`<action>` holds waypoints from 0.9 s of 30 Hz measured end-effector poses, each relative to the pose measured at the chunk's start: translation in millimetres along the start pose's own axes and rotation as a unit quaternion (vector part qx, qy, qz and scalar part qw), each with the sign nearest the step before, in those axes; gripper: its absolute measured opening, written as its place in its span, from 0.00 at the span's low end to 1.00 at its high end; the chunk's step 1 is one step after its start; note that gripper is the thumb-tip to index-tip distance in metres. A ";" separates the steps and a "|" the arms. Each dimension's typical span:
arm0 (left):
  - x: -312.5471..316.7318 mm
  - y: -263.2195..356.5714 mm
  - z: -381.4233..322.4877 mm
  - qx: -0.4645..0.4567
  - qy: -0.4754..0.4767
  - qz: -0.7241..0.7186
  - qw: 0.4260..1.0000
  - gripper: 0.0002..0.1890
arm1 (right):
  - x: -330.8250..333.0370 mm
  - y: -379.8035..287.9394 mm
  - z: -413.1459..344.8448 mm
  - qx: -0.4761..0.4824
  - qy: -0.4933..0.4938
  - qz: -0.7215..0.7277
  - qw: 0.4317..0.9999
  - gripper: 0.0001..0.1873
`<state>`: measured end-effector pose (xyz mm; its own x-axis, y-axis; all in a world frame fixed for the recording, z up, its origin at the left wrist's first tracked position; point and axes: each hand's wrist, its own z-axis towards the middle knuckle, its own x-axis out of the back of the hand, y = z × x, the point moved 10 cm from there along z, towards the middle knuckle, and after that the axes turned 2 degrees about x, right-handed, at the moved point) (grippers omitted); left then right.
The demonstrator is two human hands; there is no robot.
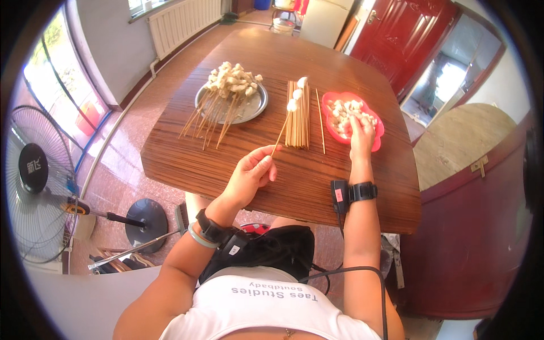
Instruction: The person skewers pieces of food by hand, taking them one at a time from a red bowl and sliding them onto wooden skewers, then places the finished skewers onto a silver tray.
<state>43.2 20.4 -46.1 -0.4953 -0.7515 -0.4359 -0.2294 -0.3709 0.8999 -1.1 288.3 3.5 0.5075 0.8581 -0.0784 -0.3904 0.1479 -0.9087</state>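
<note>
My left hand (257, 170) pinches the lower end of a thin wooden skewer (279, 135). It points up and away, with several pale round food pieces (297, 94) on its far end. My right hand (362, 131) reaches into a red scalloped plastic bowl (378, 138) of small pale pieces (340, 111); whether its fingertips grip one cannot be told. Between the hands lie a bundle of wooden skewers (298, 127) and one separate skewer (320, 121). At the left, a round metal plate (262, 104) bears a heap of loaded skewers (233, 80), their bare ends over its near rim.
Everything stands on a brown wood-grain table (255, 51) with rounded corners. A floor fan (36, 170) is at the left. A black device is strapped to each wrist, and a black cable (361, 268) runs by the right arm. A dark red panel (463, 246) stands at the right.
</note>
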 end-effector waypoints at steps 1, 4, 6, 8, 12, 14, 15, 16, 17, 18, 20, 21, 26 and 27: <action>3.9 3.3 0.6 -0.007 0.004 0.000 1.000 0.15 | 0.1 1.6 0.7 0.001 -0.003 -0.007 1.000 0.08; 24.0 11.1 0.1 -0.011 0.043 -0.010 0.999 0.16 | -0.5 4.1 -0.7 -0.003 -0.013 -0.022 1.000 0.07; 39.3 31.0 -0.5 -0.041 0.061 0.051 0.996 0.16 | 1.4 5.9 -0.6 -0.017 -0.020 -0.032 0.999 0.06; 62.5 52.5 -1.0 -0.069 0.115 0.129 0.982 0.15 | -0.5 6.6 -0.6 -0.018 -0.029 -0.029 0.999 0.06; 111.6 75.8 -0.3 -0.083 0.215 0.264 0.937 0.15 | -5.4 8.7 0.2 -0.007 -0.042 -0.036 0.998 0.07; 112.0 92.1 2.9 -0.123 0.210 0.368 0.898 0.15 | -5.2 11.9 2.7 -0.003 -0.045 -0.037 0.998 0.07; 101.6 102.6 2.6 -0.160 0.204 0.466 0.846 0.15 | -6.2 11.5 3.0 -0.001 -0.050 -0.038 0.998 0.07; 98.6 105.5 1.7 -0.147 0.211 0.468 0.846 0.15 | -5.5 11.4 2.7 -0.002 -0.049 -0.039 0.998 0.07; 98.8 104.8 4.6 -0.146 0.210 0.467 0.846 0.15 | -5.0 10.2 1.8 0.000 -0.049 -0.042 0.998 0.07; 96.5 109.5 5.8 -0.162 0.216 0.514 0.814 0.15 | -6.8 8.5 0.6 0.003 -0.051 -0.043 0.998 0.07; 92.6 114.8 6.8 -0.177 0.221 0.560 0.779 0.15 | -10.6 7.9 -0.7 0.003 -0.056 -0.042 0.998 0.07; 90.3 114.9 10.2 -0.146 0.235 0.608 0.744 0.16 | -10.5 7.0 -0.1 0.005 -0.059 -0.042 0.997 0.07; 63.3 122.5 4.7 -0.030 0.240 0.739 0.629 0.19 | -2.5 9.0 2.2 0.010 -0.050 -0.051 0.997 0.07; 55.5 129.6 -4.0 -0.040 0.244 0.747 0.617 0.18 | -2.7 8.3 2.3 0.018 -0.046 -0.055 0.997 0.07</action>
<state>-10.8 -71.6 46.3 0.2127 -0.3547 0.9105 0.2299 0.9238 0.3062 -7.5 288.3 -2.9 0.4779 0.8763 0.0608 -0.3645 0.2608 -0.8939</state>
